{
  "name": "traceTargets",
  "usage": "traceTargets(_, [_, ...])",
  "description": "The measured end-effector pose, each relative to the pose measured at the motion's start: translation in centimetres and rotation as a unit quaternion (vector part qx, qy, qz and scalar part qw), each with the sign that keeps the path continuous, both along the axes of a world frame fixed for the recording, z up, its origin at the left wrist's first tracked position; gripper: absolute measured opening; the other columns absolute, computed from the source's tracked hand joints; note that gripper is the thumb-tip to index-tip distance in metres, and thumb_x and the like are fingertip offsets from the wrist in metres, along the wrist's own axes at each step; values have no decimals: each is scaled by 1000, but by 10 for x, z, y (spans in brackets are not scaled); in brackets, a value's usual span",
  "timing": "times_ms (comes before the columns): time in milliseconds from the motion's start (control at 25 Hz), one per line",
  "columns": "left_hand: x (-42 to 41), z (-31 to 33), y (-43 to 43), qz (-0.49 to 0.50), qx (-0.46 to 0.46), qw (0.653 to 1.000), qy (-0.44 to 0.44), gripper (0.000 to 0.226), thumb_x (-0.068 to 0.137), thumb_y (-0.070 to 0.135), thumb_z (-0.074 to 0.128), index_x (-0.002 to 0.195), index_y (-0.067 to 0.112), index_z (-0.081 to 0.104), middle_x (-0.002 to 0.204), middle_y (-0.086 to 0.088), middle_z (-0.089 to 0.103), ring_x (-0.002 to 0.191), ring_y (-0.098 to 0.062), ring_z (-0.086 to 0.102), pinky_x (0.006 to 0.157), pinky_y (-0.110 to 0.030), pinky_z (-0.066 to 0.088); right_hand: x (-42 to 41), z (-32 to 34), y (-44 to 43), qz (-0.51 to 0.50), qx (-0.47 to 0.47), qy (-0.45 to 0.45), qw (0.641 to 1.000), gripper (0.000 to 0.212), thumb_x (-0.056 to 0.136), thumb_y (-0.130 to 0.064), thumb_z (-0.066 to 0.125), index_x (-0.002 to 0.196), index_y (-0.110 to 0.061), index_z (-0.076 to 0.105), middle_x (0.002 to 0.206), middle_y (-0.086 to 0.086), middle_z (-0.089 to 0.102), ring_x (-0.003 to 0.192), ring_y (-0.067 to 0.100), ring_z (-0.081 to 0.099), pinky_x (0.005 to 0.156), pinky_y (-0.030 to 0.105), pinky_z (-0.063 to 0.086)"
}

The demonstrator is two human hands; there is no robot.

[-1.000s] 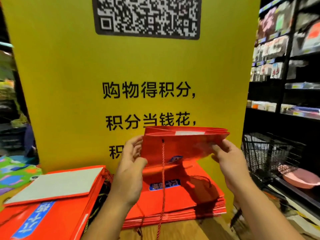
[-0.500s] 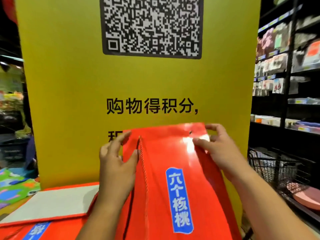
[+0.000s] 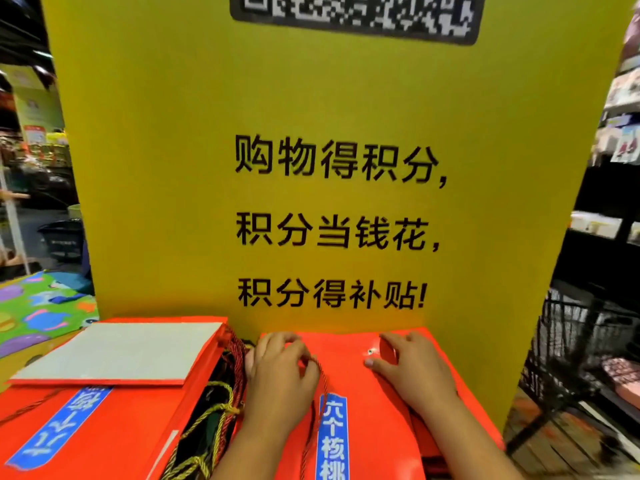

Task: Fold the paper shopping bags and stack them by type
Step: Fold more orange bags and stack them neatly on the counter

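Both left hand (image 3: 281, 377) and right hand (image 3: 417, 374) press palm-down on the red bag (image 3: 367, 420), grips apart.

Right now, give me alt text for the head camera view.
A left hand and right hand rest on a flat red paper bag, in front of a yellow sign with black Chinese text. More red bags lie at the left.
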State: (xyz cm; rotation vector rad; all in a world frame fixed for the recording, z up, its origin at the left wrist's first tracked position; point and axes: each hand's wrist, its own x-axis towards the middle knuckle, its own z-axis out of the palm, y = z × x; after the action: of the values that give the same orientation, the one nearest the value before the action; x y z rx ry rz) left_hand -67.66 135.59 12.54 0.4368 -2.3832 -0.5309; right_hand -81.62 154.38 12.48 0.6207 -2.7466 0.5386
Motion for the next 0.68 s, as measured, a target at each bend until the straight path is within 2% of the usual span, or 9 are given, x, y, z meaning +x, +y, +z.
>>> traceTargets(80, [2,0,3,-37,-41,998,31,16,76,42,50,70,27,55,82,11,59,91,-17,53,82,-36,31,-2,-11,0,14,22,38,999,64,79,-70,62,131,-33,59,128,2,53,120,25,47,102,36,41])
traceTargets(160, [7,1,9,-99,-67,992,39,18,77,37,52,66,28,41,64,12,47,72,-17,48,73,-38,35,-3,-17,-3,41,15,36,998,60,83,-64,63,129,-26,59,127,1,54,118,24,47,101,38,41])
traceTargets(240, [11,12,18,-169,-23,985,6,25,81,36,55,65,31,36,54,9,39,59,-11,40,61,-35,36,-3,-19,-4,67,-21,36,997,47,84,-57,66,119,-27,60,119,-2,57,113,23,51,95,39,44])
traceTargets(320, [14,22,29,-198,65,978,-28,27,84,34,62,68,30,41,54,10,46,52,-10,38,53,-32,30,-1,-20,-4,85,-54,41,994,37,82,-54,70,110,-30,60,112,-6,58,109,22,54,90,39,45])
traceTargets(480, [20,50,52,-220,187,955,-62,22,81,10,65,81,26,50,48,9,43,46,-9,36,50,-30,31,-3,-22,-3,79,-17,8,997,54,89,-55,62,138,-33,51,130,-3,52,125,22,47,100,39,40])
traceTargets(600, [32,74,62,-256,211,939,-90,18,86,10,65,91,24,56,49,11,43,45,-7,39,46,-24,32,-1,-20,-4,78,-6,-1,997,47,93,-54,56,136,-36,53,138,-5,50,129,21,44,103,39,38])
traceTargets(680, [43,90,66,-282,211,933,-78,9,91,15,65,90,23,60,54,9,48,49,-7,41,50,-24,33,1,-18,-4,78,-1,-6,997,45,94,-54,53,134,-36,53,136,-9,53,128,20,45,101,39,38])
